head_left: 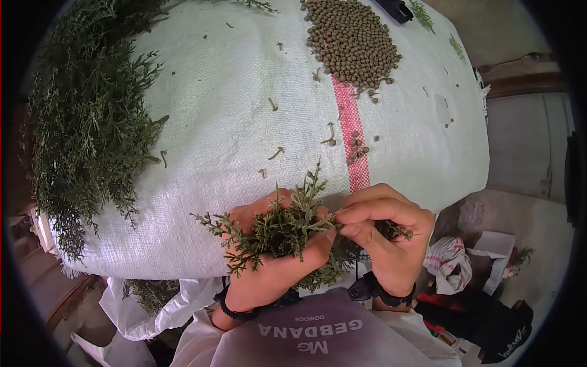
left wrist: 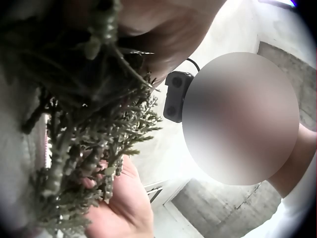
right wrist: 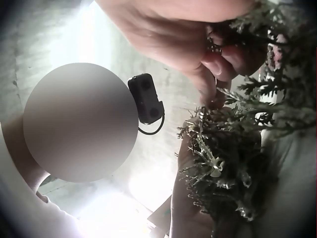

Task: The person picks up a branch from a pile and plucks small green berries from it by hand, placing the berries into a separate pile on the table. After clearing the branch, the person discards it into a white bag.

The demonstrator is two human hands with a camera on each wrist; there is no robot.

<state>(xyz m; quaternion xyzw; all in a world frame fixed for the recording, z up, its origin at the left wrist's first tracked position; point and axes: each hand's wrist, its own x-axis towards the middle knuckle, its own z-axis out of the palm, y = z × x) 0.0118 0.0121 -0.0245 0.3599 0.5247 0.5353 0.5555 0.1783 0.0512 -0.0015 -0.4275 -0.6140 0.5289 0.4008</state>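
My left hand (head_left: 269,284) grips a bunch of scaly evergreen sprigs (head_left: 281,229), whose tips fan out over the thumb and fingers in the head view. Close beside it, the thumb and index finger of my right hand (head_left: 394,257) pinch at the right edge of that bunch. Small greenish bits (head_left: 391,230) show within the curl of the right hand's other fingers. In the right wrist view the pinching fingertips (right wrist: 214,64) are right at the sprigs (right wrist: 223,163). Foliage hides much of the left hand's fingers in the left wrist view.
A stuffed white woven sack (head_left: 214,122) with a red stripe forms the work surface. On it lie a pile of small round brown cones (head_left: 351,46), scattered stems, and a large heap of evergreen branches (head_left: 85,134) at left. A white bag (head_left: 153,312) with greenery hangs below.
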